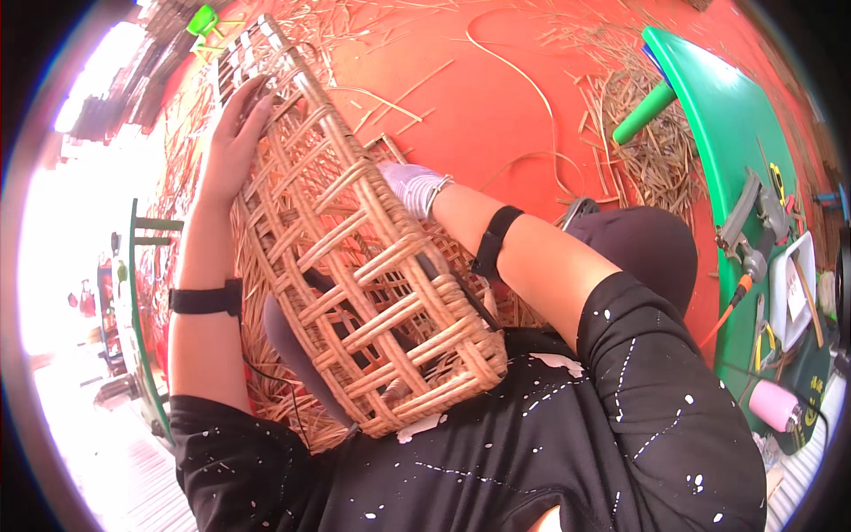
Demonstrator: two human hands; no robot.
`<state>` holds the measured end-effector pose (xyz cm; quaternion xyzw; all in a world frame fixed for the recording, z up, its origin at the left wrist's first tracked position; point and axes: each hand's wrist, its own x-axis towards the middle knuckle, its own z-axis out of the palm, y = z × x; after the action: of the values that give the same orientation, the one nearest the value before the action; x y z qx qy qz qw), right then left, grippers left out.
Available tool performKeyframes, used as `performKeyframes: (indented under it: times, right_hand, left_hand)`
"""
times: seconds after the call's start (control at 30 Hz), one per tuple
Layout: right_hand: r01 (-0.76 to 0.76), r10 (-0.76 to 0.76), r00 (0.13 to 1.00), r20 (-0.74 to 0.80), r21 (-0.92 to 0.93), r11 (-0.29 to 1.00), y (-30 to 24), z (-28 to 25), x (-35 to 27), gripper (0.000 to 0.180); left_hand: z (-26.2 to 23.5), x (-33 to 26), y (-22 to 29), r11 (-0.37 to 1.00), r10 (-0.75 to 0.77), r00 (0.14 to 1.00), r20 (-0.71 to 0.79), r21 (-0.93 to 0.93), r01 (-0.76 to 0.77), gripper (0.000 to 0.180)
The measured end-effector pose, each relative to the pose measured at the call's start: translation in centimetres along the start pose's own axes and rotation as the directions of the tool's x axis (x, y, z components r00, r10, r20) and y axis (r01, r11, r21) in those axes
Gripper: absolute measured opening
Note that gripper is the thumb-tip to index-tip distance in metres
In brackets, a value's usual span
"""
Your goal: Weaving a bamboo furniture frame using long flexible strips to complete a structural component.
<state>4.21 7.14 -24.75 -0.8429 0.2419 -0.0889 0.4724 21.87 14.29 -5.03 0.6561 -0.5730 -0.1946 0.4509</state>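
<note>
Two hands worked woven rattan basket (355,266), tilted against lap above red floor (496,97). Left hand (232,142) bare, fingers curled over far rim. Right hand (412,186) gloved, grip hidden behind weave, cannot tell. Basket likely light, stiff, springy; rim safest hold.

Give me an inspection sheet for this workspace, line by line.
Surface: red floor, strewn with cane strips.
Job's things: woven cane basket, tilted across the lap, open weave.
Clutter: heap of cane offcuts; tools on the green table; pink cylinder.
Grippers: left hand grips the basket's far rim; right hand, in a pale glove, is behind the basket wall.
Cables: thin black wire by the left forearm.
Surroundings: bright daylight at left, green frame.
</note>
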Motion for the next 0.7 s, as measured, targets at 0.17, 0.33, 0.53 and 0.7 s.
performKeyframes:
  times: [0.17,0.33,0.53,0.7]
  right_hand:
    - [-0.048,0.092,0.951,0.295,-0.151,0.987,1.5,-0.2,1.8,0.029]
    - [0.322,-0.335,0.935,0.118,0.117,0.939,0.1,-1.4,2.4,0.030]
    - [-0.101,0.305,0.950,-0.067,0.858,0.503,-12.3,-18.3,-4.8,0.013]
    - [0.239,0.115,0.908,-0.402,0.725,0.646,-11.2,-44.0,-13.6,0.028]
  left_hand:
    - [0.1,0.2,-0.5,1.000,-0.028,1.000,-0.011,-0.001,0.028,0.040]
    - [-0.3,-0.2,-0.1,0.994,-0.020,1.000,0.008,0.109,0.019,0.042]
    - [-1.2,-0.5,-0.7,0.990,-0.007,1.000,0.026,0.143,0.004,0.042]
    - [-0.1,-0.2,-0.6,0.985,0.021,1.000,0.014,0.174,-0.023,0.043]
